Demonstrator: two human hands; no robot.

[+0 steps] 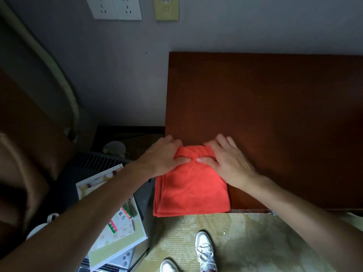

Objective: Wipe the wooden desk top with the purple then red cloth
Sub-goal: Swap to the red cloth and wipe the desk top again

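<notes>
A dark reddish-brown wooden desk [275,107] stands against a grey wall [121,75], which carries white sockets [114,7] and a yellowish plate [166,8] above the desk's far left corner. A folded red cloth [191,190] lies at the desk's near left corner, its lower edge hanging over the desk's front edge. Below the desk is a pale greenish floor [245,242], where two white shoes [205,247] show. Left of the desk sits a stack of boxes and printed packets [117,228]. Both bare forearms reach in from below. The left hand [164,156] lies palm-down on the cloth's far left corner, fingers curled over the edge, thumb pressing the fabric. The right hand [225,160] lies flat on the far right corner, fingers spread onto the desk, thumb pinching a fold of cloth towards the left thumb.
</notes>
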